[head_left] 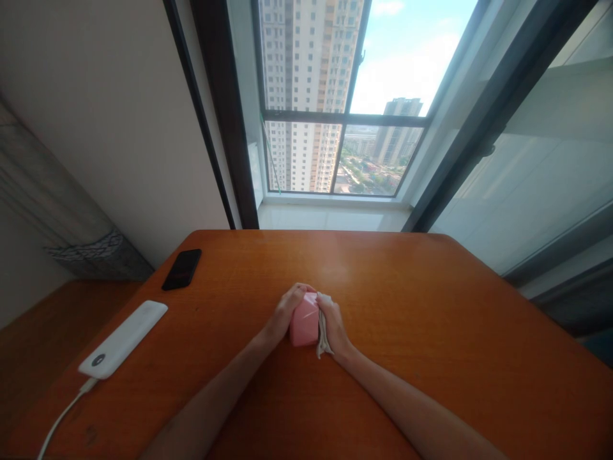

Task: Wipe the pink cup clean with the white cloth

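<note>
Two bare hands meet near the middle of the table (431, 300), clamped together on a pink block (305, 322). The left hand (287, 313) curls around the block's left side and over its top, its fingers (299, 291) reaching across the upper corner. The right hand (334, 327) presses against the block's right side, and the two hands nearly touch at the top. Much of the block's face shows between them, smooth and matte with softly rounded edges; its exact material is hard to tell at this size. A crumpled strip of white cloth (324, 332) lies pinched between the right hand and the block, its folded end hanging past the block's lower edge.

The table has a glossy orange-brown wood finish with fine grain. Well to the left of the hands lies a black smartphone (182, 269), its dark glass faintly reflective. Nearer the table's left edge sits a flat white power bank (123, 338) with rounded corners, and a thin white cable (62, 415) runs from its end out of view. Beyond the table, a dark-framed window (342, 115) looks onto tall apartment towers (306, 76), and a grey curtain (62, 217) with a patterned hem hangs at the left.
</note>
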A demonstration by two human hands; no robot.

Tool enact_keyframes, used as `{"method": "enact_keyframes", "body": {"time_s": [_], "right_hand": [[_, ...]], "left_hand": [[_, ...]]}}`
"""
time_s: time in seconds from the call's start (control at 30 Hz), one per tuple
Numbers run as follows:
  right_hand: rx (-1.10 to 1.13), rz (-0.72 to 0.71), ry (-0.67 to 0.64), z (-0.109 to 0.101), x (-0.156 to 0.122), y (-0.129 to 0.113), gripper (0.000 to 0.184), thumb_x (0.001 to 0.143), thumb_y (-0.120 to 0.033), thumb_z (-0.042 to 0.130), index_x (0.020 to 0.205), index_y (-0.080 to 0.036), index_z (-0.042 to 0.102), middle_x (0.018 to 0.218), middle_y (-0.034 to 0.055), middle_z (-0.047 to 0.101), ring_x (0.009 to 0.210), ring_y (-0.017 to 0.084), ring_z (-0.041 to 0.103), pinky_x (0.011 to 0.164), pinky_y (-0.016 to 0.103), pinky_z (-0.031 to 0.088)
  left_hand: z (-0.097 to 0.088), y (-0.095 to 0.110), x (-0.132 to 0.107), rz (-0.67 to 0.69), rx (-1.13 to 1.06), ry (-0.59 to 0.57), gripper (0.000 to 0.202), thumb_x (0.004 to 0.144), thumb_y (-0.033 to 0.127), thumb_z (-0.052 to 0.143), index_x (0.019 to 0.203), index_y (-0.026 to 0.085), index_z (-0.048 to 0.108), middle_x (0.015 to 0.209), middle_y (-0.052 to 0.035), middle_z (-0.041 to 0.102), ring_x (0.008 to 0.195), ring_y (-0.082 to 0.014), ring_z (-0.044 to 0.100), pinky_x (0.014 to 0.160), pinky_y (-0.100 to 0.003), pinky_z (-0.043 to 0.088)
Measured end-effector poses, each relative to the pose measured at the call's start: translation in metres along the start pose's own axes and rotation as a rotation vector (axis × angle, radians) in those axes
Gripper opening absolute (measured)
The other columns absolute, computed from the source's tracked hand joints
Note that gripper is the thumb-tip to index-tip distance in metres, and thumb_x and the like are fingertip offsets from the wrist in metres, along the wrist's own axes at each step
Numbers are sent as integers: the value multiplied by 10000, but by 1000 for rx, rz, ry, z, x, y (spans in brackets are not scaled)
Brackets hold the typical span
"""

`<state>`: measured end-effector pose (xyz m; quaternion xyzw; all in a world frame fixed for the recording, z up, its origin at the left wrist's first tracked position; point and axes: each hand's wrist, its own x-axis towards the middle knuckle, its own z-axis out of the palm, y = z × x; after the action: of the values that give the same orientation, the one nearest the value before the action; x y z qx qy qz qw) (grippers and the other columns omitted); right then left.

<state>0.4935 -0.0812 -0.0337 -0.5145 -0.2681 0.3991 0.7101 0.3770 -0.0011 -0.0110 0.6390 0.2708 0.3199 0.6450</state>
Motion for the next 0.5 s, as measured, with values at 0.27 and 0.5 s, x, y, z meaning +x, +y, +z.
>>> {"method": "enact_keyframes", "body": {"time_s": [0.27, 0.5], "right_hand": [[-35, -8, 18, -2, 1, -1, 538, 793, -710, 790, 705, -192, 675, 664, -8, 574, 662, 164, 462, 597, 289, 430], [-47, -39, 36, -3, 3, 3, 487, 842, -679, 760, 757, -201, 728, 734, 5, 635, 734, 191, 527, 672, 306, 476]], "left_hand": [[-3, -17, -7, 256, 70, 66, 486, 1100, 619, 441, 1215, 213, 683, 1243, -96, 715, 1175, -275, 660, 1089, -415, 514], [-19, -13, -13, 709, 433, -93, 493, 1112, 593, 454, 1393, 230, 635, 1407, -164, 651, 1327, -319, 622, 1170, -500, 484]]}}
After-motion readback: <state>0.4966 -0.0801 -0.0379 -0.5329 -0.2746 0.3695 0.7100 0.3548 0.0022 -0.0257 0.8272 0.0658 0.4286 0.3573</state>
